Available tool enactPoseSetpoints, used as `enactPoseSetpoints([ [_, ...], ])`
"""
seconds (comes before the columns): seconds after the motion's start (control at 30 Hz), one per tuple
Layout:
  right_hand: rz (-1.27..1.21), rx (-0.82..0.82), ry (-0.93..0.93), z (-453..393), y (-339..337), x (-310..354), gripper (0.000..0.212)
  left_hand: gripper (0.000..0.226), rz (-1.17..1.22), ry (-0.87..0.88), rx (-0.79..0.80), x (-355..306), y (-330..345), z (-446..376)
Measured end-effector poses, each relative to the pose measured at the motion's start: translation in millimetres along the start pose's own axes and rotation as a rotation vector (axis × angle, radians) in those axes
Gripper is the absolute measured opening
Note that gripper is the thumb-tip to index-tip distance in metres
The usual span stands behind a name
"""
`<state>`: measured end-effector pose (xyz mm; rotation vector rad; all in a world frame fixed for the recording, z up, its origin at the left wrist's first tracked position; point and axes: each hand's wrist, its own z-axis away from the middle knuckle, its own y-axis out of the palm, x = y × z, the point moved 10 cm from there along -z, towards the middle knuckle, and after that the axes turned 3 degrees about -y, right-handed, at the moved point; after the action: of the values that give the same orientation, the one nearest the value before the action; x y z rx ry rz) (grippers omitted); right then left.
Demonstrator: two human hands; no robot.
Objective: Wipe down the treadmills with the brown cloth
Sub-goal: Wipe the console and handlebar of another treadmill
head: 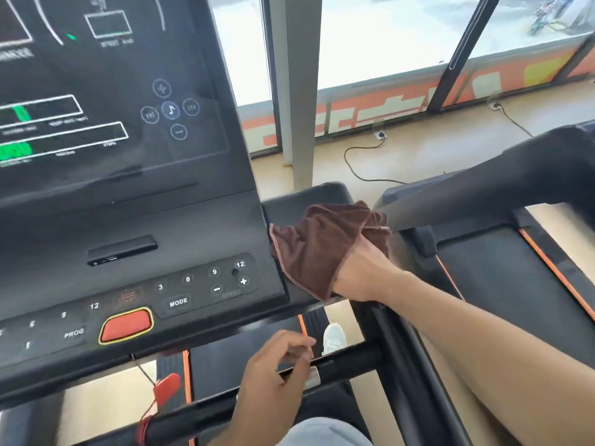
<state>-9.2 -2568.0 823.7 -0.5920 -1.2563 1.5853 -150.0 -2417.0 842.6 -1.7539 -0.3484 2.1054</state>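
Ahead of me runs a row of tall windows [386, 37], bright with daylight and washed out so I can't make out much beyond the glass. A pale grey pillar [297, 91] stands between two panes. Dark slanted frame bars [463, 49] cross the glass on my right. Along the bottom of the windows runs an orange and cream banner [402, 107]. The floor [428, 152] is light beige. A black cable [357, 165] curls over it from a socket [381, 135] near the window base; a second socket [495, 106] sits farther right.
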Motion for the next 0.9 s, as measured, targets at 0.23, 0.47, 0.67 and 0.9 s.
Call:
enactPoseSetpoints([
  [0.23,-0.321,-0.271,0.222,-70,-90,-39,0.052,0.031,-0.077,0.026,-0.040,-3,-15,-6],
  [0.47,-1.058,-0.271,0.517,-51,-29,-102,0.062,0.028,-0.035,-0.077,-0.036,8,-22,-2],
  [0.67,-1.105,-0.341,0.460,25,3,-76,0.057,0.027,-0.025,-0.061,0.056,11,-4,9],
  [0.9,-0.898,-0.329,0.515,152,41,-60,0.067,0.031,0.002,0.015,0.075,7,4,6],
])
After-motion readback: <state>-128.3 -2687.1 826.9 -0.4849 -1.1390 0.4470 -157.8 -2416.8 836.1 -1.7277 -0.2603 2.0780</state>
